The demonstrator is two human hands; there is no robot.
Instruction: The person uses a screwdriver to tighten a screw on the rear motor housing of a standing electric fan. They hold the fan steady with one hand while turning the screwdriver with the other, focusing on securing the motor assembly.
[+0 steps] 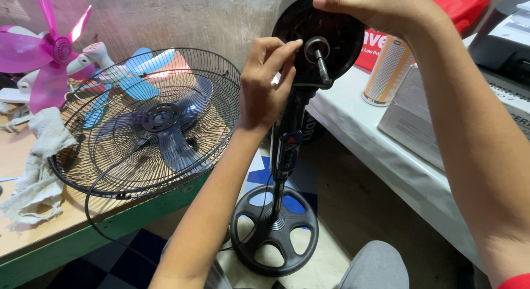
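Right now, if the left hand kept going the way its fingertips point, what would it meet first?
The left hand points right, toward the motor shaft on the black fan motor housing. It would probably meet the metal collar at the shaft's base first; the fingertips look almost on it, though depth is unclear.

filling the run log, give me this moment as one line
left hand: fingertips on fan motor head beside shaft | right hand: on motor head top | wire guards on bench

The fan motor housing [317, 37] is black, with a silver shaft [320, 59]. The wire guard [149, 123] is black over blue blades [171, 117]. Another fan [47, 51] is pink. The workbench edge [83, 239] is green, and the floor tiles [121, 261] are blue and white.
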